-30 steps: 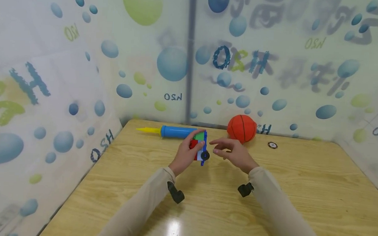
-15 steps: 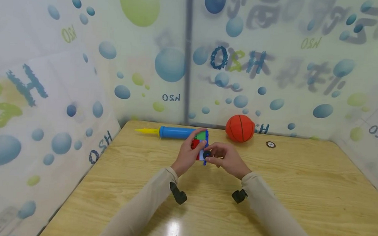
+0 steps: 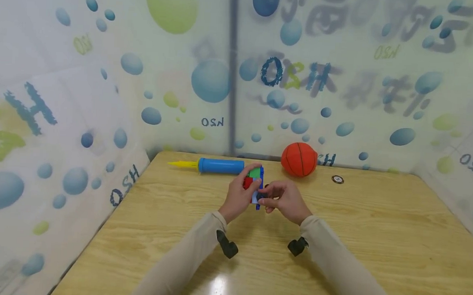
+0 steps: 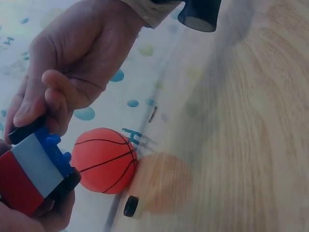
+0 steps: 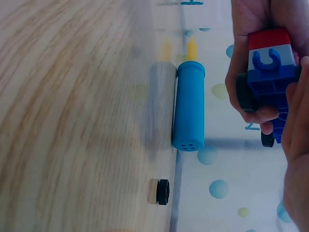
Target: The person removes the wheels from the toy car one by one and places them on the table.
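My left hand (image 3: 237,197) grips a toy block car, its green top (image 3: 254,172) and blue base (image 3: 262,177) facing my right hand (image 3: 285,201). Red and white blocks show on the car (image 4: 31,166) in the left wrist view. The thumb and fingers of my right hand pinch a black wheel (image 4: 26,130) at the car's side. Another black wheel (image 5: 245,92) sits on the opposite side, by the left fingers. The blue underside (image 5: 273,89) with a hook-shaped end faces the right wrist camera. A loose black wheel (image 5: 163,192) stands on the table.
A blue hand pump (image 3: 221,166) with a yellow nozzle lies at the back of the wooden table (image 3: 335,248). To its right sit a red basketball (image 3: 299,160) and a small round chip (image 3: 337,179). A patterned curtain (image 3: 175,96) hangs behind the table.
My right hand has come in from the right to the car and now pinches its near wheel. The left hand has shifted the car slightly right and down.
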A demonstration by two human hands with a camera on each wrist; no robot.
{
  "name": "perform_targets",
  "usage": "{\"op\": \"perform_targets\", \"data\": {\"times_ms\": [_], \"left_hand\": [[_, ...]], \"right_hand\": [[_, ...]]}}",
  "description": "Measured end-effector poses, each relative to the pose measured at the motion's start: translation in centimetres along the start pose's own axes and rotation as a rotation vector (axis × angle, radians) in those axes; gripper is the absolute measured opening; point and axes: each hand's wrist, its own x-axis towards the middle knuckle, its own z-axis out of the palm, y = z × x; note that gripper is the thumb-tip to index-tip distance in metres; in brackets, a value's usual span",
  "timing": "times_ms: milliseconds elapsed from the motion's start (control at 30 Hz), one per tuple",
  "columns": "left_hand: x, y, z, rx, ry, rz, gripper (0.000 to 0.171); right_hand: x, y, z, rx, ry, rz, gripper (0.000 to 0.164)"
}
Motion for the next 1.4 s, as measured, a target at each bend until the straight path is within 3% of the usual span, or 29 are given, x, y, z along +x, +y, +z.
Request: {"op": "perform_targets", "data": {"times_ms": [200,367,500,633,767,1133,1400], "left_hand": [[0.4,0.4,0.1,0.055,0.012,0.033,0.042],[0.7,0.2,-0.5,0.125,0.041,0.003,0.041],[0.7,0.1,-1.5,0.073,0.051,-0.044,0.041],[0.6,0.1,-2.1,-0.063,0.028,-0.108,0.041],[0.4,0.1,-2.2,-0.141,-0.002,-0.122,0.042],[0.2,1.3,-2.3,-0.203,-0.059,-0.137,0.043],[0.1,1.7,-2.3,-0.231,-0.067,-0.139,0.043]], "right_hand": [[-0.2,0.1,0.1,0.034,0.049,-0.004,0.016],[-0.2,-0.5,-0.2,-0.010,0.057,-0.071,0.020],[0.1,-0.8,-1.6,-0.012,0.088,-0.093,0.030],[0.3,-0.4,-3.3,-0.032,0.072,-0.032,0.035],[0.8,0.6,-4.6,-0.118,0.021,0.024,0.038],[4.0,3.7,-5.7,-0.555,-0.024,0.221,0.028],[5.8,5.2,-5.6,-0.618,0.000,0.348,0.035]]}}
